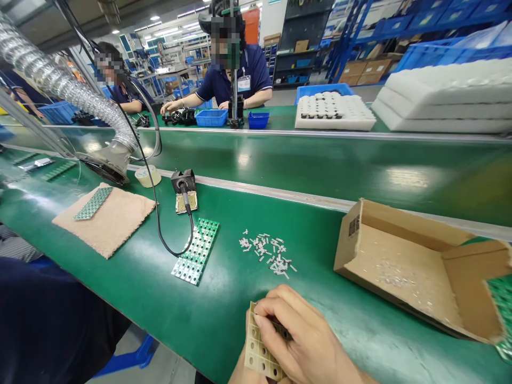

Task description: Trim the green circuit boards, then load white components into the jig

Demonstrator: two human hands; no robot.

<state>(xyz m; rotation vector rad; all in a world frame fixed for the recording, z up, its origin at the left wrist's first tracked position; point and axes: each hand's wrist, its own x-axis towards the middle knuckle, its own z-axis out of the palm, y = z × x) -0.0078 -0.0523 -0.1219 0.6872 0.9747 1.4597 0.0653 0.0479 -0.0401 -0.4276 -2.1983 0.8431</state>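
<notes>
A pale beige circuit board panel [256,344] with rows of round holes is tilted up at the table's near edge. My left hand [244,370] grips it from behind and below, mostly hidden by the panel and my other hand. Across the panel's face lies my right hand [308,336], thumb and forefinger pinched together near the top corner. Whatever is between those fingertips is too small or too covered to make out. Beyond my hands, a loose heap of small whitish metal-looking pieces [264,248] is scattered on the green table [312,213].
A green circuit board panel [198,250] lies near a soldering iron in its stand [184,186]. An open cardboard box [416,256] with small clear pieces stands right. Left are a cloth [120,221], tape roll [148,176] and extraction hose [76,90]. Co-workers [252,69] sit opposite.
</notes>
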